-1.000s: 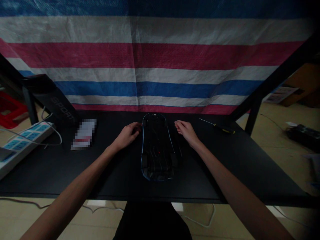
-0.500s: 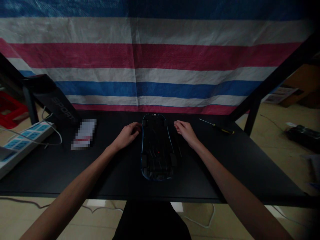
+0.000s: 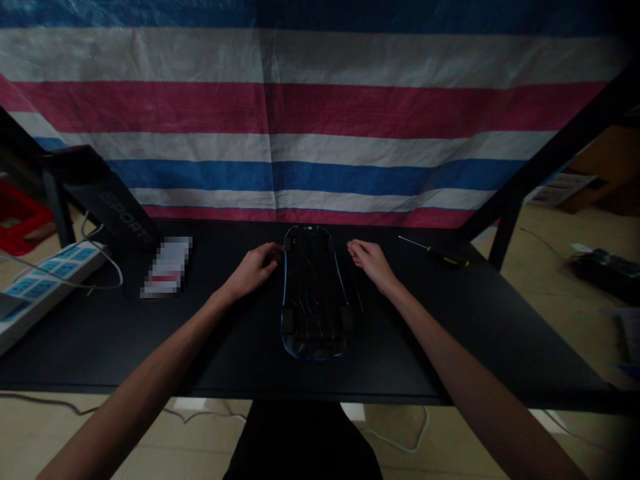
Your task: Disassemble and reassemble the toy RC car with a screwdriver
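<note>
A toy car lies upside down on the black table, its dark underside and wheels facing up, with blue body edges and a small red spot showing. My left hand rests at the car's far left side, fingers loosely bent and thumb apart; whether the fingertips touch the car I cannot tell. On the other side, my right hand lies a little away from the car, its fingers curled in and nothing visible in them. A thin dark rod lies between that hand and the car.
A screwdriver with a black and yellow handle lies to the right. At left are a blurred-out phone-like object, a dark SPORT bottle or case and a white power strip with cables. A striped tarp hangs behind the table.
The view has shifted very slightly. Both hands and the toy car stay where they were.
</note>
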### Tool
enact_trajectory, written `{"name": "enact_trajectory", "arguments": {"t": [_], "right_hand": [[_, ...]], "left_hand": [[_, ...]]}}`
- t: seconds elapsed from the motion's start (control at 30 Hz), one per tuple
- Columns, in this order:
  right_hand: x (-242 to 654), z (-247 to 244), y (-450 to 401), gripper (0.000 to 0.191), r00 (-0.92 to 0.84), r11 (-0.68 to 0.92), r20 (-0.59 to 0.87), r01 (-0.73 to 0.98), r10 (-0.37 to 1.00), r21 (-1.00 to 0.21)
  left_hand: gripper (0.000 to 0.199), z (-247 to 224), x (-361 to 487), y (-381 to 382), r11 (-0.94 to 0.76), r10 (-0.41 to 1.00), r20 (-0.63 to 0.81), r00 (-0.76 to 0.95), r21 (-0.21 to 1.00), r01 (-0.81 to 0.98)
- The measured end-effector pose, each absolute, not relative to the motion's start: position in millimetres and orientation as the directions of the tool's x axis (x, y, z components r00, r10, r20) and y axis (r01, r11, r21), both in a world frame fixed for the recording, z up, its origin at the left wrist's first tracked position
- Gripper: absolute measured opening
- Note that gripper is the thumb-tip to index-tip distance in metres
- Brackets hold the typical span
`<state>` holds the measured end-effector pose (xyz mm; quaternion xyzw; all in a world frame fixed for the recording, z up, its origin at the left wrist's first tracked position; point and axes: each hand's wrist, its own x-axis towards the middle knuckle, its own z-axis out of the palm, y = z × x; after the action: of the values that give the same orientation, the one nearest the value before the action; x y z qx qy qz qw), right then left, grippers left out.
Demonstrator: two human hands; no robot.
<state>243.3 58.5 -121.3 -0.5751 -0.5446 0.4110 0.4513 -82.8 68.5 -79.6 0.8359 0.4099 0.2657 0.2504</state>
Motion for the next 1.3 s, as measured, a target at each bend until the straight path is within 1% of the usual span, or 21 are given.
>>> {"name": "enact_trajectory", "arguments": {"t": [0.57,0.87,0.97,1.03,1.13,1.2,1.3], "right_hand": [[246,-129,62,0.037,0.051,0.034,0.052,0.306,0.997,-0.952],[247,-128,60,0.034,0.033,0.094,0.114,0.368,0.993,-0.925],[246,-126,59,0.031,0.033,0.121,0.147,0.401,0.989,-0.908],[245,-123,57,0.029,0.033,0.141,0.172,0.433,0.985,-0.89],[244,-116,53,0.038,0.026,0.167,0.208,0.503,0.978,-0.848],[245,-109,49,0.039,0.013,0.18,0.228,0.568,0.974,-0.803],[247,-96,37,0.033,-0.003,0.179,0.245,0.691,0.969,-0.701]], "left_hand": [[0.034,-83,-84,71,-0.554,0.809,0.249,0.532,0.627,0.548],[0.032,-81,-82,69,-0.564,0.806,0.261,0.532,0.613,0.554],[0.033,-81,-82,70,-0.565,0.805,0.258,0.535,0.611,0.554],[0.033,-82,-81,70,-0.562,0.806,0.256,0.533,0.613,0.556],[0.034,-84,-81,70,-0.56,0.807,0.252,0.534,0.616,0.555],[0.036,-85,-80,70,-0.561,0.807,0.261,0.53,0.618,0.55],[0.039,-88,-76,70,-0.58,0.806,0.341,0.484,0.614,0.535]]}}
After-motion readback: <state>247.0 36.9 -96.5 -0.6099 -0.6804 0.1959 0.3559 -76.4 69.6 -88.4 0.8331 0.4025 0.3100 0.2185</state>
